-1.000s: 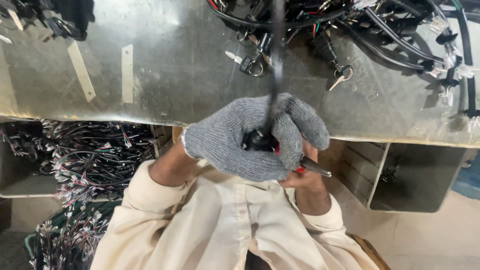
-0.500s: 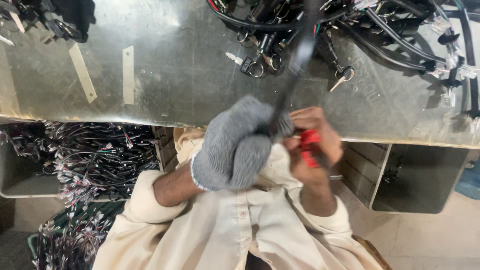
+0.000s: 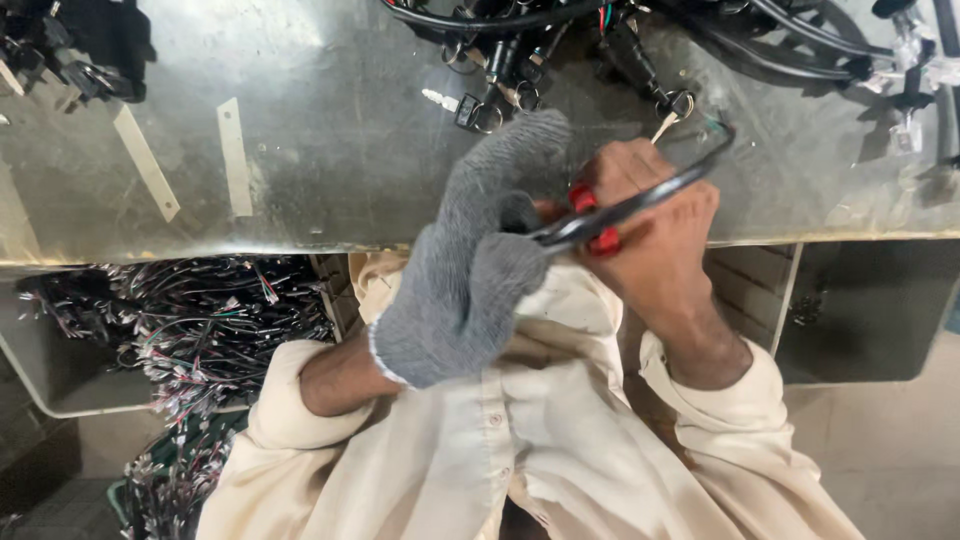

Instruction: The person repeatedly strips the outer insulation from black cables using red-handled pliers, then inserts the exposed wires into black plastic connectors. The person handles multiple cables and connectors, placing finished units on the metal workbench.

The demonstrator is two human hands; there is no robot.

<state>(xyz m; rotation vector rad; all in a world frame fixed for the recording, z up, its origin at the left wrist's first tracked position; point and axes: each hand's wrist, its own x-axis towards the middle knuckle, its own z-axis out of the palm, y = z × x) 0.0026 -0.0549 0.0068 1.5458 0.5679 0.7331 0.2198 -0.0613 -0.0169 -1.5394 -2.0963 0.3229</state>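
Black cable (image 3: 640, 205) between left hand (image 3: 470, 270), right hand (image 3: 650, 230).

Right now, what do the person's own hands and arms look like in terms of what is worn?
The left hand wears a grey knitted work glove with a pale edge at the cuff. The right hand is bare, with no glove. Both arms are in cream long sleeves: the left sleeve is pushed up the forearm, and the right sleeve ends at a cuff by the wrist.

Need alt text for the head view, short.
A gloved left hand and bare right hand grip a black cable and a red-handled tool at the edge of a metal workbench. Wire bundles fill a bin below.
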